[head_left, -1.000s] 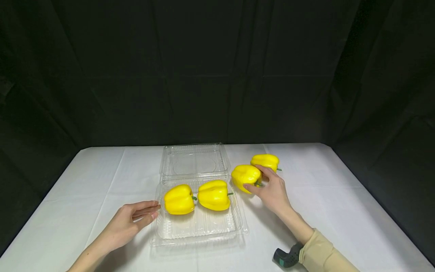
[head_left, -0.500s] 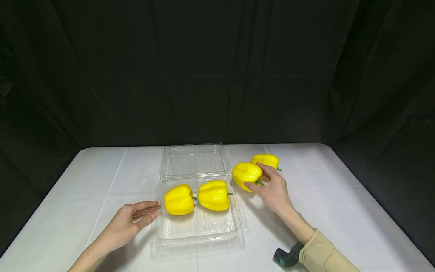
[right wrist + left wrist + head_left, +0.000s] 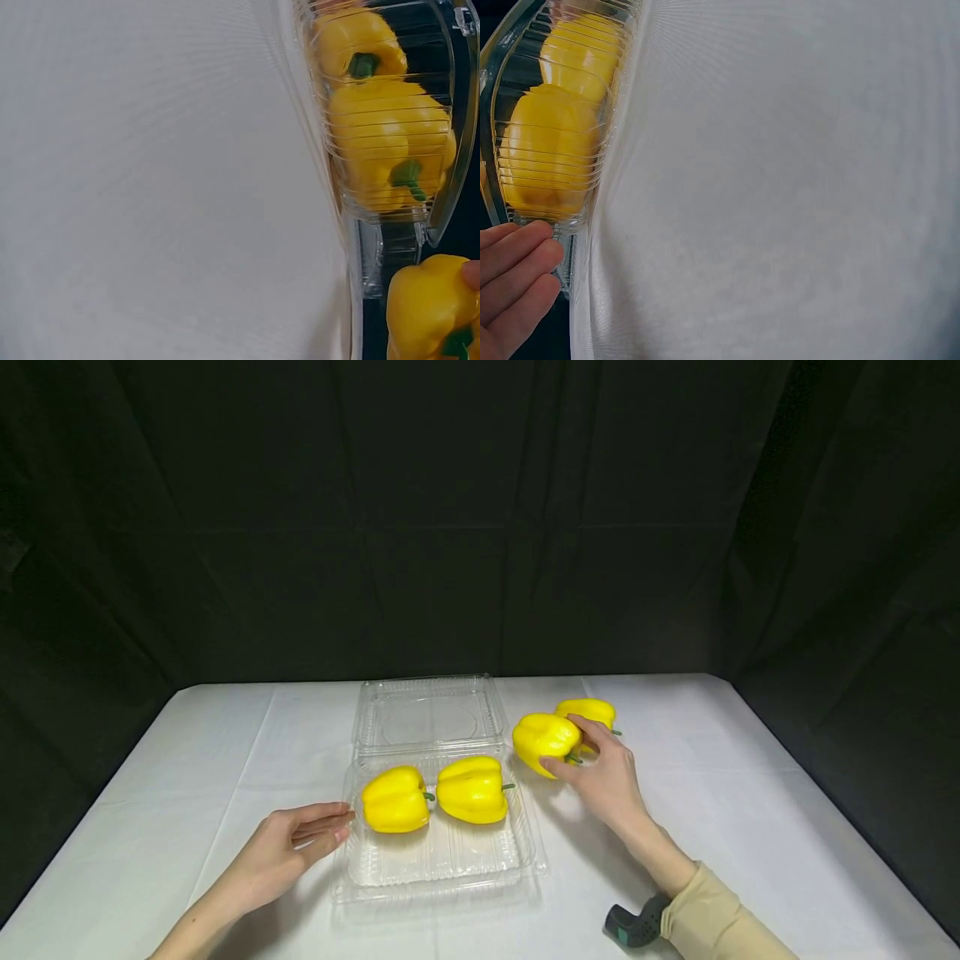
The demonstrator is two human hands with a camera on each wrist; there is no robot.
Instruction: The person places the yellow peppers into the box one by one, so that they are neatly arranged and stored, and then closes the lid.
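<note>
Black cloth hangs behind and to both sides of a table point(image 3: 150, 793) covered in white cloth. Clear plastic clamshell container point(image 3: 442, 868) sits at the centre, near the front edge, its lid point(image 3: 427, 714) folded open and lying flat behind the tray. Two yellow bell peppers lie on their sides in the far half of the tray, touching: left pepper point(image 3: 395, 800), right pepper point(image 3: 472, 790), green stems pointing right. Right hand point(image 3: 603, 777), grip: thumb and fingers curled around a third yellow pepper point(image 3: 545, 742), which is just right of the tray's far right corner; cannot tell whether it is clear of the cloth. Fourth yellow pepper point(image 3: 589, 711) lies on the table just behind it, partly hidden by the fingers. Left hand point(image 3: 288, 852), grip: fingers straight and relaxed, holding nothing, fingertips point(image 3: 525, 247) against the tray's left wall beside the left pepper. Beige sleeve point(image 3: 712, 918) covers the right forearm, with a dark wrist-mounted device point(image 3: 633, 927) next to it.
</note>
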